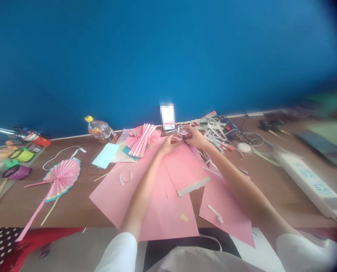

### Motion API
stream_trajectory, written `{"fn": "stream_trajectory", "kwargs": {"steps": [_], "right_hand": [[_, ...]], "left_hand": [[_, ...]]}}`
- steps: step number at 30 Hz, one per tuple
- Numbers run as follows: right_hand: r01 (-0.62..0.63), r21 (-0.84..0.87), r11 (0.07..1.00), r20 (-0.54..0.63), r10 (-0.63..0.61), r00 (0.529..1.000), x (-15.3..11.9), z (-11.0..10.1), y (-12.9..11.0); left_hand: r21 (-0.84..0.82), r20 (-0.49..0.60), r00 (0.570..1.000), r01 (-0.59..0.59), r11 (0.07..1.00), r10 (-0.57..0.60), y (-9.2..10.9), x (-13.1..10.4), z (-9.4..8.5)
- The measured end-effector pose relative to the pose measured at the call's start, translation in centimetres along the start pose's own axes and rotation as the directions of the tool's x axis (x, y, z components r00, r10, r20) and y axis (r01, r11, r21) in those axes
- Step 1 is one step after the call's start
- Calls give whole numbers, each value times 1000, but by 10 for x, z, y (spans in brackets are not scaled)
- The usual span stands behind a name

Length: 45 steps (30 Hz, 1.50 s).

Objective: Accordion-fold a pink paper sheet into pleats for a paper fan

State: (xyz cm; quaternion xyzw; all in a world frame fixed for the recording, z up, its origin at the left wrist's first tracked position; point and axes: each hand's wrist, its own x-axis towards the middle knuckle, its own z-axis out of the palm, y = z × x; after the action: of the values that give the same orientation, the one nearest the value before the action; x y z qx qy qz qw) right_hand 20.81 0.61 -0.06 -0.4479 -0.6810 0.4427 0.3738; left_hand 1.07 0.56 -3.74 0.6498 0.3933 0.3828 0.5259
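My right hand (pixel 194 137) is closed around the dark handles of a pair of scissors (pixel 186 140), whose blades point up and to the left. Close beside it on the left, my left hand (pixel 170 144) has its fingers curled together; what they hold, if anything, is too small to make out. Both hands are above the far part of the pink paper sheets (pixel 168 215). Just below them lies a smaller pink sheet with a pale strip along its edge (pixel 195 186). A folded pink paper fan (pixel 142 139) rests left of my left hand.
A pile of paper strips (pixel 216 132) lies right of my hands. Farther right is a white power strip (pixel 310 183). Leftward are a bottle (pixel 102 130), light blue paper (pixel 105 155) and a round pink fan (pixel 62 175). A blue wall (pixel 157 56) stands behind the table.
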Motion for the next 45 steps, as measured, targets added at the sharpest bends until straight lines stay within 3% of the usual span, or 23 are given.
{"fn": "stream_trajectory", "kwargs": {"steps": [5, 9, 13, 19, 25, 33, 36, 40, 43, 45], "right_hand": [[-67, 171, 983, -35, 74, 997, 1, -15, -3], [-91, 349, 933, -37, 111, 993, 4, -32, 7], [-184, 503, 844, 21, 201, 979, 7, -33, 20], [-245, 659, 711, 105, 235, 966, 7, -21, 18], [-231, 680, 696, 104, 221, 970, 7, -29, 14], [-223, 748, 625, 58, 273, 960, 11, -42, 23], [-232, 737, 635, 59, 281, 958, 11, -41, 24], [-221, 697, 682, 48, 263, 963, 9, -40, 23], [-213, 616, 758, -40, 300, 953, 8, -40, 20], [-229, 462, 857, -143, 327, 934, 7, -40, 18]], "left_hand": [[-3, 17, 1000, -23, 1000, 23, 20, -10, -18], [-164, 84, 996, 19, 986, -5, 30, -18, -34], [-186, 38, 994, -94, 978, 103, 40, -20, -34], [-103, 233, 965, -100, 990, 122, 58, -21, -31], [-163, 83, 993, -66, 984, 81, 49, -19, -33], [-455, 65, 997, 68, 888, -43, 32, -14, -36], [-449, 76, 996, 83, 890, -55, 25, -12, -37], [-223, 15, 998, 62, 973, -61, 13, -9, -40], [-89, -47, 995, 85, 992, -89, 4, -8, -43], [-55, -59, 992, 108, 993, -111, 1, -9, -44]]}}
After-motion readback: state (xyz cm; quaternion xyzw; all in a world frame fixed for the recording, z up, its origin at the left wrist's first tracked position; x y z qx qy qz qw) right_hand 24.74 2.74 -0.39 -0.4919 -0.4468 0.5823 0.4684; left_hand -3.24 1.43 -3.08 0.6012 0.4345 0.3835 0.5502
